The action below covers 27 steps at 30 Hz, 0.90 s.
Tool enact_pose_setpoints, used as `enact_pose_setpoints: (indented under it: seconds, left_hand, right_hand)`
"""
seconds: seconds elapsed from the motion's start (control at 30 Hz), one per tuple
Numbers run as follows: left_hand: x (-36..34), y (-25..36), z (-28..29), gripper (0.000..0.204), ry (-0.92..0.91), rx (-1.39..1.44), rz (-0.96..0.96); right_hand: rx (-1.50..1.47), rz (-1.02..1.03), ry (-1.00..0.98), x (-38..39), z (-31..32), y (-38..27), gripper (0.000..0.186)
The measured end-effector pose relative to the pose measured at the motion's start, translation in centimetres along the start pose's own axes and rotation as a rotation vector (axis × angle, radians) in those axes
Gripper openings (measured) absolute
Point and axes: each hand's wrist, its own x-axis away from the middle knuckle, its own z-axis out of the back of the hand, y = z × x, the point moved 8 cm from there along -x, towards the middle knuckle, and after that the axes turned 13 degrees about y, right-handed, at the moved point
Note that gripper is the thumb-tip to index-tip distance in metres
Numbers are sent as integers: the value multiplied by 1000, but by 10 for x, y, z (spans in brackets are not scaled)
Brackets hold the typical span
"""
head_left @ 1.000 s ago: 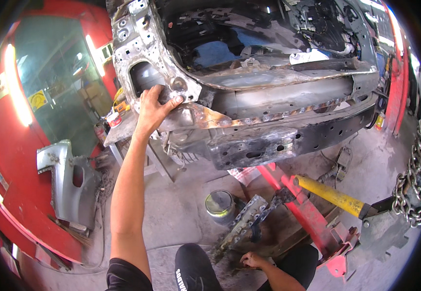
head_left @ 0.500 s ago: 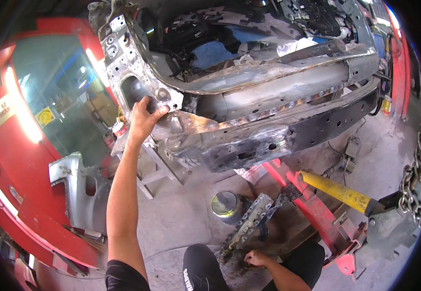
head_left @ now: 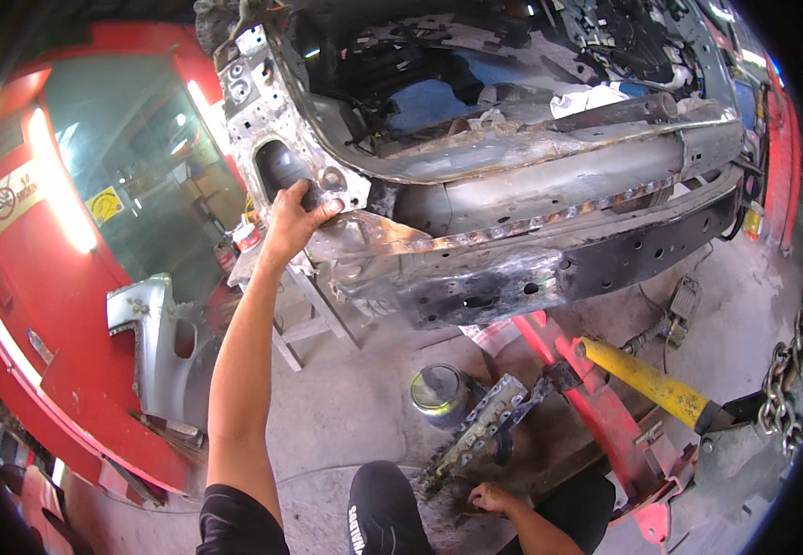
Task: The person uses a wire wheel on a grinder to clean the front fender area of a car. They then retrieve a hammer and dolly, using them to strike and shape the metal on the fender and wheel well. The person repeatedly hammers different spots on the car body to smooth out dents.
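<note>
My left hand (head_left: 298, 220) reaches up to the bare-metal rear corner of a car body (head_left: 337, 236). Its fingers curl over the lower rim of an oval opening in the panel, and the thumb stretches right across the metal. Low down beside my right knee, my right hand (head_left: 490, 497) is closed with bent fingers. Whatever it may hold is hidden. Next to it, a loose metal strip with a row of holes (head_left: 480, 424) leans at a slant near an open tin (head_left: 438, 393). A dark bumper beam (head_left: 595, 268) crosses under the car's rear edge.
A red steel beam (head_left: 595, 416) with a yellow cylinder (head_left: 646, 377) slants across the right side. Chains (head_left: 790, 379) hang at far right. A silver cut body panel (head_left: 156, 347) leans by the red door frame (head_left: 59, 305). A metal stand (head_left: 313, 324) stands under the car's corner.
The whole view has shifted a little, so the car and floor things appear slightly farther right and lower. My left hand stays at the opening's rim; my right hand stays by the knee.
</note>
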Motion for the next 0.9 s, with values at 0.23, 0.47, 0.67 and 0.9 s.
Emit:
enact_pose_setpoints:
  seconds: [0.23,0.47,0.67,0.9]
  left_hand:
    - [6,5,10,89,175,-153,-88]
    - [0,-5,-2,107,-158,-202,131]
    - [5,4,1,113,-130,-151,174]
    - [-2,-20,-2,112,-43,-101,143]
  right_hand:
    - [-92,14,86,0,5,6,29]
    - [-21,146,156,-3,6,-3,27]
    - [-24,18,146,-6,5,-7,29]
    - [33,50,127,-1,13,-21,30]
